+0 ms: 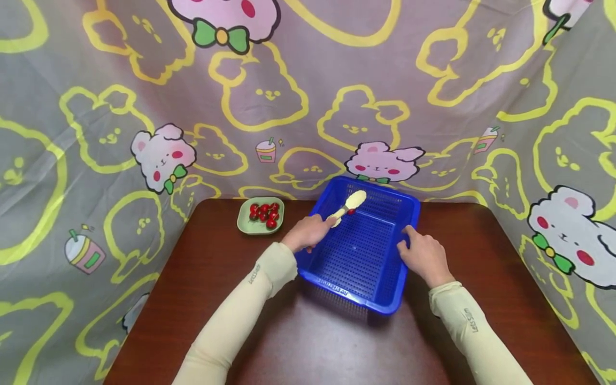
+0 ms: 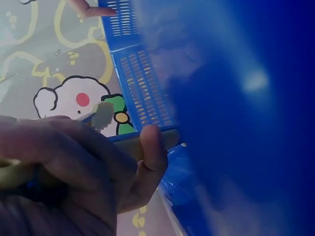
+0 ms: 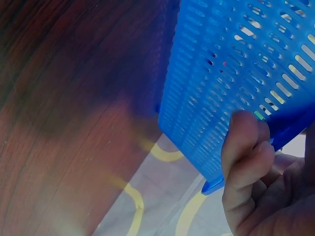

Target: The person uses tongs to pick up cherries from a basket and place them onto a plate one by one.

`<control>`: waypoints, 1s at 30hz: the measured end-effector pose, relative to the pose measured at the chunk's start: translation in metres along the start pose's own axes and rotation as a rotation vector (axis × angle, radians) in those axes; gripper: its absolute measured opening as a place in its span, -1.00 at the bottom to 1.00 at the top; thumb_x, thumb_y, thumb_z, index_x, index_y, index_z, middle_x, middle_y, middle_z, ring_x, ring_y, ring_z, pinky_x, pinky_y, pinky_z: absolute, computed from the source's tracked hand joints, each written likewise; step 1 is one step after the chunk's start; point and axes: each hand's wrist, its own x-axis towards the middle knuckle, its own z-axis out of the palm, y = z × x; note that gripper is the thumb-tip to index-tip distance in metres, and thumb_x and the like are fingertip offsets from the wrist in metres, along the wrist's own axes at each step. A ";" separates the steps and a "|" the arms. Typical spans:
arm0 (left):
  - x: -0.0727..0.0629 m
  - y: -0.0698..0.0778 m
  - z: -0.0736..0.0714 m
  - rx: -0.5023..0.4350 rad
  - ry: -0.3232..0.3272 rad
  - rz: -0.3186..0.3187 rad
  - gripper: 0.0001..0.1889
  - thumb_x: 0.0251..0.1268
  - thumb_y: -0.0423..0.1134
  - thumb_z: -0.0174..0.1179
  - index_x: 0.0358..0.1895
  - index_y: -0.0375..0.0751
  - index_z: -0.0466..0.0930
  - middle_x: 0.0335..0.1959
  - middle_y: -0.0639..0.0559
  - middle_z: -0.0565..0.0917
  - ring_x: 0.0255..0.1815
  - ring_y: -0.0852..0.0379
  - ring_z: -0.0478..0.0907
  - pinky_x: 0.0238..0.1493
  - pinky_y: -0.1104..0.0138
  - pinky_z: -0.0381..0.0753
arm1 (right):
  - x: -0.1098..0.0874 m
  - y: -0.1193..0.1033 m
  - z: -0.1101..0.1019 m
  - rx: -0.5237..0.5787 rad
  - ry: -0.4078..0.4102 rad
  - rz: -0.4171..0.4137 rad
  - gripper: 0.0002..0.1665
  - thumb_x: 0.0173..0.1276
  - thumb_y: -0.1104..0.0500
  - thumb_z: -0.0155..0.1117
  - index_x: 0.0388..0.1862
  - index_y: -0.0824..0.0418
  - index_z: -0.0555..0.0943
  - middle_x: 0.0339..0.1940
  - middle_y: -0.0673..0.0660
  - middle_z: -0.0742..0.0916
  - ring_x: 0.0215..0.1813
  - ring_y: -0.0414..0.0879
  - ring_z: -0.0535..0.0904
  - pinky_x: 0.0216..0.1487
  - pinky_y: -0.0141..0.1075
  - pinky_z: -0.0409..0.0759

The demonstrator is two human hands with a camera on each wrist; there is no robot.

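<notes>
In the head view my left hand (image 1: 308,232) grips a pair of tongs (image 1: 355,200) with pale yellow scalloped tips, held over the left part of a blue plastic basket (image 1: 356,307). A small red tomato (image 1: 351,212) shows right by the tongs' tips. The left wrist view has the tongs' pale tip (image 2: 103,115) beyond the curled fingers. My right hand (image 1: 425,256) holds the basket's right rim; in the right wrist view its fingers (image 3: 246,162) curl against the slotted outer wall.
A light green plate (image 1: 243,223) with several small red tomatoes (image 1: 263,213) stands left of the basket on the brown wooden table (image 1: 202,299). Behind and at both sides, a grey cartoon-print cloth (image 1: 298,123) borders the table.
</notes>
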 end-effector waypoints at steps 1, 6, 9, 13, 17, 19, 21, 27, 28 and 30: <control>0.001 0.001 0.000 0.029 0.004 -0.005 -0.44 0.58 0.29 -0.10 -0.21 -0.18 0.53 -0.70 0.01 0.43 -0.81 0.10 0.40 -0.54 0.14 0.62 | 0.000 0.000 0.000 0.002 -0.002 0.001 -0.54 0.39 0.11 0.13 0.19 0.31 0.58 -0.26 0.50 0.75 -0.30 0.44 0.67 -0.33 0.23 0.55; -0.001 0.002 -0.002 0.019 -0.003 -0.010 -0.47 0.59 0.27 -0.08 -0.26 -0.15 0.48 -0.73 0.05 0.39 -0.83 0.11 0.35 -0.66 0.29 0.40 | 0.000 -0.002 0.002 0.005 -0.009 0.009 -0.53 0.40 0.11 0.13 0.20 0.30 0.58 -0.24 0.49 0.76 -0.29 0.44 0.67 -0.31 0.22 0.56; -0.008 0.005 -0.007 -0.052 -0.024 -0.009 -0.49 0.59 0.25 -0.05 -0.18 -0.18 0.48 -0.68 0.04 0.37 -0.80 0.13 0.31 -0.69 0.33 0.35 | -0.001 -0.002 0.002 0.001 -0.008 0.019 -0.53 0.40 0.10 0.14 0.20 0.29 0.59 -0.27 0.48 0.76 -0.31 0.42 0.67 -0.32 0.21 0.56; -0.013 0.010 -0.017 -0.127 -0.049 -0.003 -0.50 0.59 0.24 -0.05 -0.14 -0.18 0.47 -0.60 0.04 0.38 -0.73 0.13 0.31 -0.61 0.28 0.40 | -0.001 -0.002 0.000 0.000 -0.009 0.023 -0.53 0.39 0.10 0.14 0.20 0.30 0.59 -0.28 0.47 0.76 -0.34 0.39 0.67 -0.35 0.19 0.56; -0.006 0.017 -0.025 -0.162 -0.077 0.015 -0.50 0.60 0.23 -0.07 -0.22 -0.18 0.48 -0.57 0.04 0.41 -0.70 0.14 0.30 -0.60 0.29 0.39 | 0.001 0.000 -0.003 0.000 -0.003 0.019 -0.54 0.38 0.11 0.15 0.17 0.31 0.59 -0.32 0.46 0.75 -0.38 0.36 0.66 -0.39 0.18 0.54; 0.001 0.019 -0.025 -0.176 -0.100 0.029 -0.51 0.61 0.21 -0.07 -0.21 -0.18 0.50 -0.57 0.05 0.40 -0.71 0.17 0.30 -0.62 0.35 0.37 | 0.001 0.000 -0.004 -0.003 0.000 0.020 -0.55 0.37 0.12 0.15 0.16 0.31 0.59 -0.34 0.46 0.75 -0.39 0.37 0.65 -0.39 0.18 0.54; 0.008 0.021 -0.023 -0.197 -0.124 0.035 -0.52 0.62 0.18 -0.07 -0.15 -0.21 0.53 -0.58 0.05 0.40 -0.70 0.20 0.29 -0.63 0.38 0.36 | 0.002 0.000 -0.004 -0.005 -0.002 0.021 -0.55 0.37 0.12 0.14 0.15 0.31 0.59 -0.35 0.46 0.74 -0.39 0.37 0.65 -0.40 0.18 0.53; 0.024 0.019 -0.013 -0.218 -0.147 0.012 -0.52 0.64 0.13 -0.09 0.00 -0.28 0.54 -0.64 0.08 0.36 -0.71 0.21 0.26 -0.63 0.41 0.33 | 0.002 -0.001 -0.001 -0.004 -0.011 0.018 -0.54 0.36 0.11 0.13 0.17 0.30 0.58 -0.33 0.48 0.74 -0.37 0.39 0.65 -0.40 0.19 0.54; 0.025 0.018 -0.012 -0.224 -0.147 0.004 -0.53 0.64 0.12 -0.09 0.01 -0.27 0.54 -0.65 0.09 0.35 -0.72 0.21 0.26 -0.64 0.41 0.32 | 0.002 -0.002 -0.001 -0.004 -0.012 0.019 -0.54 0.36 0.11 0.13 0.17 0.30 0.58 -0.32 0.49 0.74 -0.37 0.40 0.66 -0.40 0.19 0.54; 0.029 0.016 -0.009 -0.241 -0.153 -0.005 -0.54 0.65 0.09 -0.09 0.01 -0.28 0.55 -0.67 0.09 0.33 -0.73 0.22 0.25 -0.65 0.41 0.30 | 0.001 -0.002 -0.001 -0.003 -0.012 0.025 -0.54 0.36 0.11 0.13 0.18 0.30 0.58 -0.31 0.50 0.74 -0.35 0.41 0.66 -0.39 0.20 0.54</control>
